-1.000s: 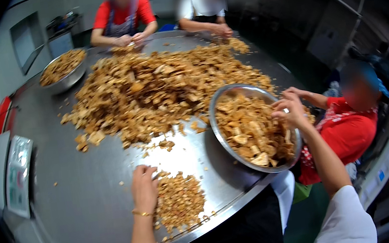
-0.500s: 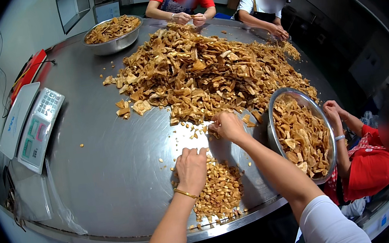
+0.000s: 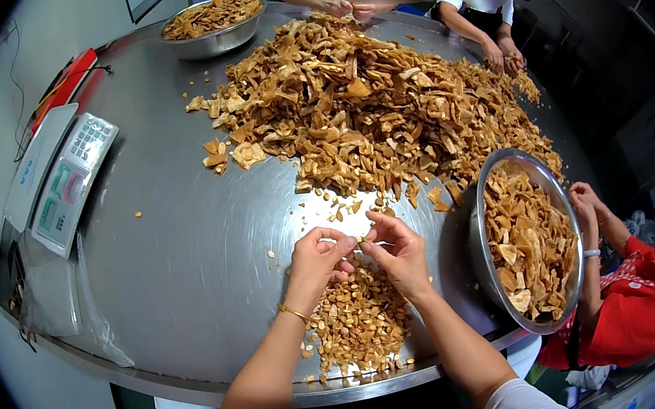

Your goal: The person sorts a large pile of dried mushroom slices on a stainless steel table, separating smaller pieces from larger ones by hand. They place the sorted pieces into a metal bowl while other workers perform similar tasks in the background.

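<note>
My left hand [image 3: 320, 266], with a gold bracelet at the wrist, and my right hand [image 3: 397, 255] meet above the near part of the steel table. Fingertips of both are pinched together around a small tan-brown piece [image 3: 360, 240], mostly covered by the fingers. Right below them lies a small pile of tan kernel-like bits [image 3: 362, 323], close to the table's near edge. Beyond my hands rises a large heap of dried brown flat pieces [image 3: 364, 102]. A steel basin [image 3: 478, 247] full of similar dried pieces [image 3: 529, 237] stands to the right of my right hand.
The round-edged steel table [image 3: 192, 303] carries a digital scale [image 3: 72, 187], a clear plastic bag [image 3: 52, 295] and a red object [image 3: 67, 85] at left. Another filled basin [image 3: 214, 43] stands far left. Three co-workers' hands [image 3: 504, 56] work around the far and right edges.
My right hand has drawn back from the heap's near edge and joined my left, which has risen off the small pile. The view has shifted, moving the table's contents slightly rightward.
</note>
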Demonstrator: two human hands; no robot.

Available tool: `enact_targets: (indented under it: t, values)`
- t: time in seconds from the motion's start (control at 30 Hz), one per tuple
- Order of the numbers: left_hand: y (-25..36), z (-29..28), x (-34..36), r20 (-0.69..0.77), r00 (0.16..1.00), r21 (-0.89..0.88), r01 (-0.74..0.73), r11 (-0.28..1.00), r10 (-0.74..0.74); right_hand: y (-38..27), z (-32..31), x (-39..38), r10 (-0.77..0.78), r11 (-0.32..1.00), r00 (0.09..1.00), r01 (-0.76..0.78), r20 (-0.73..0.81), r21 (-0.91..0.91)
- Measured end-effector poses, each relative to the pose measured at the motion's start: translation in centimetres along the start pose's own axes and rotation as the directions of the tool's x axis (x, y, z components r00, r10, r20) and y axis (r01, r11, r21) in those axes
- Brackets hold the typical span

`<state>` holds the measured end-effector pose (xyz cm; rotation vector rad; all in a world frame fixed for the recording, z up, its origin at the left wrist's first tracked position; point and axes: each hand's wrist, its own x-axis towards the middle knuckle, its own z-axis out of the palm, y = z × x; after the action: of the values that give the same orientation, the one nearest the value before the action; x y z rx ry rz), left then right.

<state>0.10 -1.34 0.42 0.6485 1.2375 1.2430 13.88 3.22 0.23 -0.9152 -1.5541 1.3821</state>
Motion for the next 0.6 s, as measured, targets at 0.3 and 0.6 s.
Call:
enact_targets:
  t: [0.3,0.6]
  values:
    - [-0.4,1.0,0.2,0.085,0.996,-0.198,-0.015,0.98,0.033,0.6,-1.9,0.9,0.541,0.514,0.816,-0.511,0.202,0.688]
    - [-0.1,1.9,0.0,0.097,0.965,0.046,-0.249,0.968,0.243,1.6,-1.8,0.7,0.562,0.301,0.771,-0.527,0.299,0.794]
